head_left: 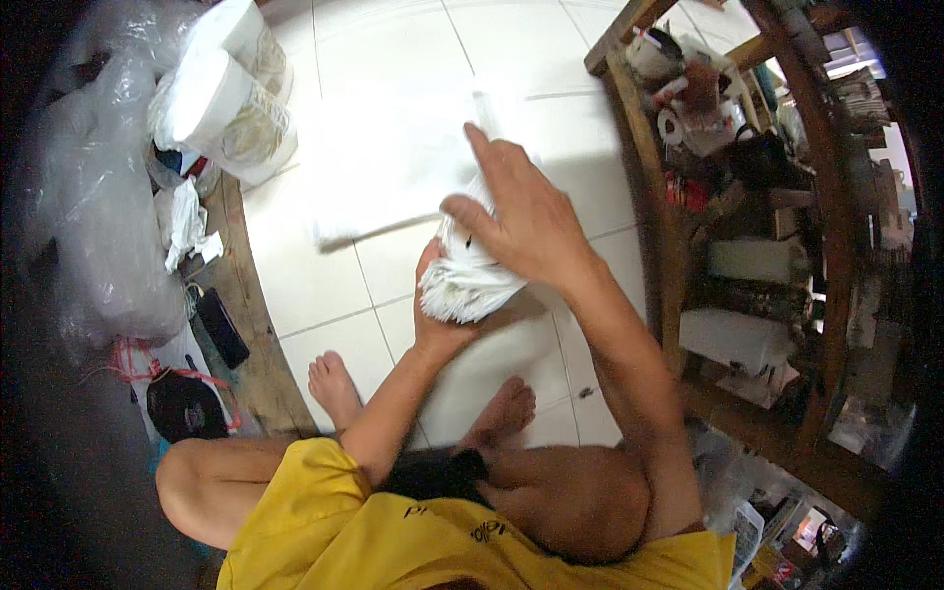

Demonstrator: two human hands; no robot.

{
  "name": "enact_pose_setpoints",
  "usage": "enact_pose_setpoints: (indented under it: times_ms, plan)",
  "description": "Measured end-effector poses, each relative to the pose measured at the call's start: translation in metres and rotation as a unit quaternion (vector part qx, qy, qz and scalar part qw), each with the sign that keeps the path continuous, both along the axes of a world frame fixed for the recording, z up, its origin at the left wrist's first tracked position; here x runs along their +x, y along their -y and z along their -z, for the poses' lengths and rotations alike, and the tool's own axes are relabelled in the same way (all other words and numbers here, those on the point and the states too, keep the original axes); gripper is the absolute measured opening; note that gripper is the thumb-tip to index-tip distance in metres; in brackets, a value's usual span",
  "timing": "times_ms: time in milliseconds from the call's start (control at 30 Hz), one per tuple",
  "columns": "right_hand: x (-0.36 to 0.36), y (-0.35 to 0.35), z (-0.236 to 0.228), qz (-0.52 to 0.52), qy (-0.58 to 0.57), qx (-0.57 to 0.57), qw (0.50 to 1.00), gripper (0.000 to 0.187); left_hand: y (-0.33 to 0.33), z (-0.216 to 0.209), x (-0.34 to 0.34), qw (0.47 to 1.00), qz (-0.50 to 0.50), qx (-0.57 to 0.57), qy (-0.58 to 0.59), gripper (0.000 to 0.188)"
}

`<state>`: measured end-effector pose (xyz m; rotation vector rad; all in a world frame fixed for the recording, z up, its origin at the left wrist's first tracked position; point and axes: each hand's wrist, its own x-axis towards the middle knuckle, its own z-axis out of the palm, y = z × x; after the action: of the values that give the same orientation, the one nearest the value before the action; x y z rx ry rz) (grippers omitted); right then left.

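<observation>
A thick bundle of thin white folded sheets (466, 287), perhaps plastic bags, is gripped from below and the left side by my left hand (441, 332). Its many layered edges fan out toward me, and a small dark spot shows on top. Over the bundle's right side lies my right hand (531, 221), fingers stretched out and thumb apart. Whether its palm presses on the sheets is hidden. Just beyond both hands, a flat white stack of sheets (379, 177) rests on the tiled floor, its surface washed out by glare.
White buckets (221, 113) stand at the far left beside large clear plastic bags (118, 216). A dark phone-like object (218, 327) and a black cap-like item (185, 405) lie near the wooden plank (258, 324). A cluttered wooden shelf (654, 236) borders the right.
</observation>
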<state>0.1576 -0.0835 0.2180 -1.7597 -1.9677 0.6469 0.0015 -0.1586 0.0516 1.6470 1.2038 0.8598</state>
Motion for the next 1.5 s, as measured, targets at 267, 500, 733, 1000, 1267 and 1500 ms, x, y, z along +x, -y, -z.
enact_pose_setpoints:
  times_ms: [267, 500, 733, 1000, 1267, 1500]
  plan:
    - [0.096, 0.067, 0.034, 0.030, -0.355, -0.195, 0.914, 0.092, -0.005, -0.010, -0.001, 0.999, -0.002, 0.049, -0.020, 0.106]
    - [0.040, 0.110, 0.092, 0.013, -0.164, -0.083, 0.983, 0.098, -0.003, 0.004, -0.009, 0.983, 0.029, 0.132, -0.126, 0.110]
    - [0.017, 0.117, 0.113, 0.089, -0.037, 0.081, 0.992, 0.049, -0.010, -0.002, -0.012, 0.972, 0.077, 0.176, -0.138, 0.092]
    - [-0.010, 0.122, 0.100, 0.080, -0.098, 0.035, 0.991, 0.057, -0.015, -0.026, -0.007, 0.980, 0.141, 0.111, -0.090, 0.068]
    - [-0.008, 0.122, 0.097, 0.014, -0.155, -0.022, 0.988, 0.078, -0.009, -0.029, -0.004, 0.994, 0.050, 0.100, -0.007, 0.071]
    - [-0.011, 0.129, 0.087, 0.016, -0.149, -0.040, 0.988, 0.064, -0.002, -0.006, -0.009, 0.987, 0.067, 0.110, -0.094, 0.065]
